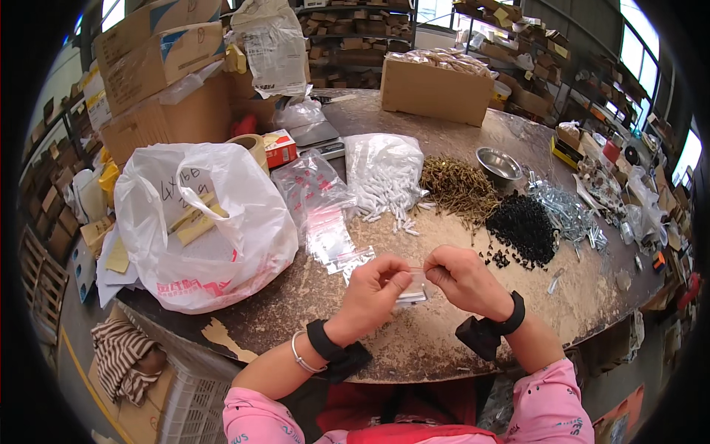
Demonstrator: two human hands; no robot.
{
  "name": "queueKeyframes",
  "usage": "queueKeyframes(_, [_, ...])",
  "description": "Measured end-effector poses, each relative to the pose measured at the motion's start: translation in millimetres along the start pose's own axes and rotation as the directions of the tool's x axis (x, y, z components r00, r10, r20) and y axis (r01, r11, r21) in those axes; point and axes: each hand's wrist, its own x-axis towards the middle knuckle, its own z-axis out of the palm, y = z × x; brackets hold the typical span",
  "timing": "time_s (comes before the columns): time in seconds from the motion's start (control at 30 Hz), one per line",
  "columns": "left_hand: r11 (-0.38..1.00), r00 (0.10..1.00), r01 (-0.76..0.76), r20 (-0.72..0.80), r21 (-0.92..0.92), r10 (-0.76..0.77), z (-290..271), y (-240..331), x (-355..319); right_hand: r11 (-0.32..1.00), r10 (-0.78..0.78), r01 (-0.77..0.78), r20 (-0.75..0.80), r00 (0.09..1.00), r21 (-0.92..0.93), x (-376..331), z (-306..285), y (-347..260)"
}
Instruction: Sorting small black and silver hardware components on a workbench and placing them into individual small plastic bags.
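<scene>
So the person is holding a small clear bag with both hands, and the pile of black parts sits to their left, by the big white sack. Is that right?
Not quite. The head view shows the pile of black parts to the person's right, beside the brass-coloured screws. The big white sack is on the left. Both the left hand and right hand do hold the small clear bag.

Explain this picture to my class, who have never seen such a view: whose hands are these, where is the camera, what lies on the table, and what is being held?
The camera sits on a person's head and looks down, so the picture bulges at the edges. The two bare hands are that person's own: the left hand and the right hand each pinch one side of a small clear bag over a round table. On the table lie a big white plastic bag, a stack of empty clear bags, white plugs, brass screws, black screws, silver fittings, a steel bowl and a cardboard box.
</scene>
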Motion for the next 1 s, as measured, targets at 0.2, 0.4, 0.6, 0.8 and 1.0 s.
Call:
queueKeyframes(0.2, [0.99, 0.992, -0.1, -0.065, 0.096, 0.106, 0, 4, 0, 0.99, -0.088, 0.084, -0.027, 0.996, -0.117, -3, 7, -5])
queueKeyframes(0.4, [0.941, 0.981, -0.192, 0.051, 0.279, 0.185, 8, 20, -1, 0.99, -0.038, 0.036, -0.017, 0.999, -0.135, -17, 6, -11])
queueKeyframes(0.6, [0.898, 0.949, -0.182, 0.309, 0.401, 0.054, 1, 28, 2, 0.988, 0.109, -0.085, 0.207, 0.972, -0.126, -70, -41, -38])
queueKeyframes(0.8, [0.418, 1.0, 0.005, -0.011, 0.908, 0.013, -75, 6, 50, 0.808, 0.566, -0.49, 0.197, 0.801, -0.329, -201, -126, -46])
queueKeyframes(1.0, [0.073, 0.943, 0.145, -0.115, 0.987, -0.312, -72, -7, 68, 0.461, 0.767, -0.716, -0.169, 0.618, -0.524, -291, -122, -21])
